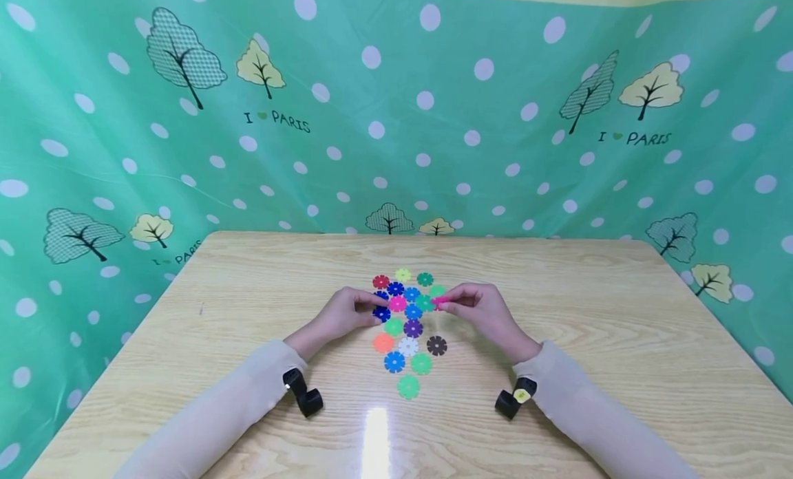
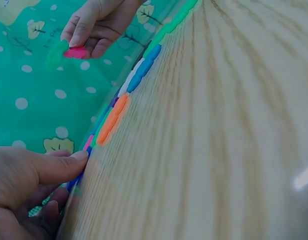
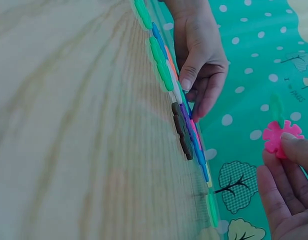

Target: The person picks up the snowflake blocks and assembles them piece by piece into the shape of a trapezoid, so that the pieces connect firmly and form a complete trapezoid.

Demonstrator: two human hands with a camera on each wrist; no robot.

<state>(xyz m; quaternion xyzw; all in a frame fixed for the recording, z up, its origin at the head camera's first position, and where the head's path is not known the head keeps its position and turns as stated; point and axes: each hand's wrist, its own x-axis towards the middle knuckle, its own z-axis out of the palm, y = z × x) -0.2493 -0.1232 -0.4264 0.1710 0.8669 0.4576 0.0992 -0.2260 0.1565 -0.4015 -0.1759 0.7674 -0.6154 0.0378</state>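
Note:
Between thumb and fingers my right hand [image 1: 480, 307] pinches a pink notched disc [image 3: 281, 138], held above the table. A green notched disc [image 3: 277, 108] adjoins it, seen nearly edge-on in the right wrist view. My left hand [image 1: 350, 310] reaches the left side of the group of discs. Its fingertips rest at the dark blue discs [image 1: 381, 314], partly covering them. Beside those fingers lies another pink disc [image 1: 397, 303], with a blue disc [image 1: 413, 311] and a purple disc [image 1: 413, 327] close by.
Several more notched discs lie flat on the wooden table [image 1: 248, 272]: red [image 1: 381, 281], yellow-green [image 1: 403, 275], orange [image 1: 383, 342], white [image 1: 408, 347], dark brown [image 1: 436, 345] and light green [image 1: 409, 387]. A green dotted cloth [image 1: 396, 87] hangs behind the table.

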